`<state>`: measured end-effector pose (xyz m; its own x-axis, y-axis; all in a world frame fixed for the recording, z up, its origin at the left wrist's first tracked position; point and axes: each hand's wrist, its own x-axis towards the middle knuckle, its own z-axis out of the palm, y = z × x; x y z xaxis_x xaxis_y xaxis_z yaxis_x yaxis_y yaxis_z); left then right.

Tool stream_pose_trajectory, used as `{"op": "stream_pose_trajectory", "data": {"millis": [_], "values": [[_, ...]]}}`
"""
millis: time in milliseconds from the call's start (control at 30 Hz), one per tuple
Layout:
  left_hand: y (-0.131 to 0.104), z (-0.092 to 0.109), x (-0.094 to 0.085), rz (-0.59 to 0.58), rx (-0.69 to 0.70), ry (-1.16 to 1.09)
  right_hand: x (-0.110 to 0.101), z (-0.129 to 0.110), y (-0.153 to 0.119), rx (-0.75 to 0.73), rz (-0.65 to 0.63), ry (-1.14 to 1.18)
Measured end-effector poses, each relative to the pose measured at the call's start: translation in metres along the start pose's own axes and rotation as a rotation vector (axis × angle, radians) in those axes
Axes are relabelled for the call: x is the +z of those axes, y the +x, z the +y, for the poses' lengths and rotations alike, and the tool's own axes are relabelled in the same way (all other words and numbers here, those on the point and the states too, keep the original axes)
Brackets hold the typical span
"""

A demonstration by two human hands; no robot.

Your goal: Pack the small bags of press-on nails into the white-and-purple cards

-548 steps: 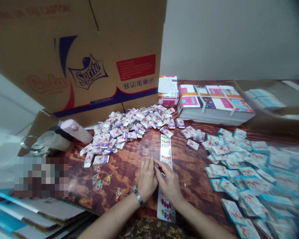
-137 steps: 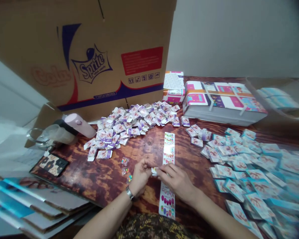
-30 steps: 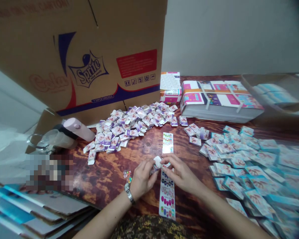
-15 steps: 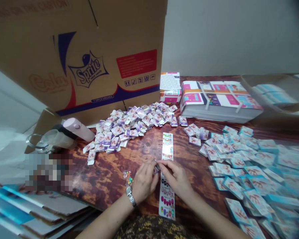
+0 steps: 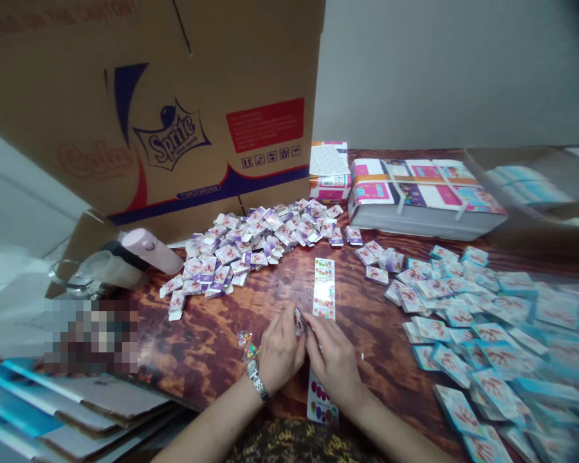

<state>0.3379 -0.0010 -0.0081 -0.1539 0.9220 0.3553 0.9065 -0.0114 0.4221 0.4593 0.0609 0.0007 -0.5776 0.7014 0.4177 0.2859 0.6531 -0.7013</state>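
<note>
Left of the printed strip (image 5: 324,292), colourful packets (image 5: 248,345) lie beside the left hand (image 5: 280,347), apparently for easy reach. That hand and the right hand (image 5: 334,357) pinch a small box (image 5: 298,321) just left of the strip, probably steadying it; blue boxes (image 5: 492,333) spread rightward.

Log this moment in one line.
left hand: holding small box; right hand: at box; printed strip: partly hidden; purple-white boxes: piled ahead
</note>
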Motion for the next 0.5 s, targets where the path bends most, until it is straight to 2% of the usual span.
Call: {"op": "stream_pose_trajectory", "data": {"millis": [67, 133, 233, 300, 333, 367, 433, 467, 500], "values": [[0.001, 0.0, 0.003, -0.007, -0.004, 0.002, 0.005, 0.003, -0.006, -0.111, 0.016, -0.054], [0.002, 0.001, 0.006, -0.025, -0.001, -0.008, 0.007, 0.006, -0.008, -0.121, 0.014, -0.053], [0.004, 0.005, 0.009, -0.083, 0.036, -0.067, -0.004, 0.014, -0.003, 0.024, -0.038, 0.079], [0.005, 0.007, 0.01, -0.14, 0.074, -0.116, -0.023, 0.027, 0.005, 0.179, -0.026, 0.218], [0.005, 0.007, 0.01, -0.167, 0.086, -0.125, -0.035, 0.036, 0.009, 0.268, 0.036, 0.298], [0.004, 0.007, 0.011, -0.195, 0.09, -0.119, -0.048, 0.047, 0.014, 0.383, 0.167, 0.393], [-0.001, 0.005, 0.014, -0.266, 0.08, -0.076, -0.072, 0.07, 0.023, 0.549, 0.583, 0.676], [-0.004, 0.004, 0.018, -0.308, 0.072, -0.049, -0.081, 0.08, 0.026, 0.579, 0.734, 0.808], [-0.009, 0.002, 0.023, -0.352, 0.07, -0.025, -0.086, 0.089, 0.027, 0.609, 0.765, 0.878]]}}
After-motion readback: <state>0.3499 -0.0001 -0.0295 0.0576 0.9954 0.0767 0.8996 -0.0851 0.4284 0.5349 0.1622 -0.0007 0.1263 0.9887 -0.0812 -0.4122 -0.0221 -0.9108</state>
